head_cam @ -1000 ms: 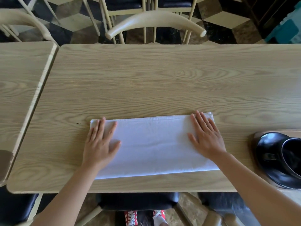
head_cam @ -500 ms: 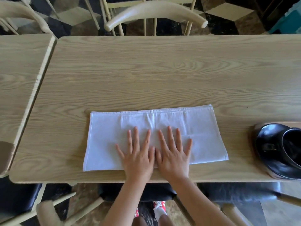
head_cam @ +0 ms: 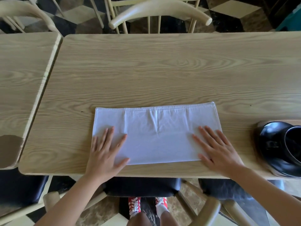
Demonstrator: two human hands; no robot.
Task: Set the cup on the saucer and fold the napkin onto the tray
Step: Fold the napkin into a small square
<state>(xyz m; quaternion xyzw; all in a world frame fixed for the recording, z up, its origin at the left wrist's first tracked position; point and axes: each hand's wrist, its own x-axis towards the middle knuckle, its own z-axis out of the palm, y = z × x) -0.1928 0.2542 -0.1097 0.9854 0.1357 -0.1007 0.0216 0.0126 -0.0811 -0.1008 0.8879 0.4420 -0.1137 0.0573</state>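
Two flat palms, my left hand (head_cam: 104, 154) and right hand (head_cam: 218, 150), fingers spread and gripping nothing, press the ends of the folded white napkin (head_cam: 156, 136) at 6 o'clock on the table (head_cam: 162, 70). Uneven sliding could, I judge, skew the layers or deepen the centre crease. At 3 o'clock the black cup (head_cam: 293, 144) sits on its saucer (head_cam: 270, 144) atop the tray (head_cam: 260, 123), leaving little bare tray for the napkin.

Taking the flat white cloth napkin (head_cam: 156, 134) as the landmark: beyond its far edge the light wooden table (head_cam: 162, 70) lies bare to the far rim, giving wide room. Left of it the top is also bare up to the seam with a second wooden table (head_cam: 24, 82). To its right, a glossy black cup (head_cam: 293, 144) on a black saucer (head_cam: 270, 144) blocks the near right corner.
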